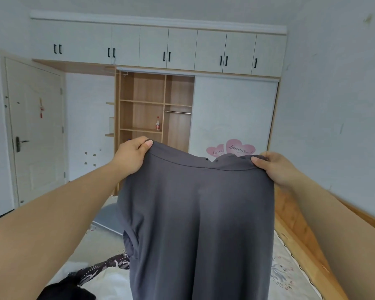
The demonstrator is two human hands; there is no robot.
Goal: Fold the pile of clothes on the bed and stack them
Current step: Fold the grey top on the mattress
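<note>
"Love You!" written in script on the bigger pink heart sticker (240,147), wardrobe door (234,113), smaller heart's (215,150) script unreadable

Bed (108,284) — pale cover lies open at left and at lower right. Obstacles: grey garment (199,224) hanging mid-air across the centre, hiding the bed behind it; patterned garment (104,267) and black garment (67,291) lying at lower left; grey pillow (108,217) further back; wooden bed frame (299,230) along the right edge, close to the wall (338,126).
</note>
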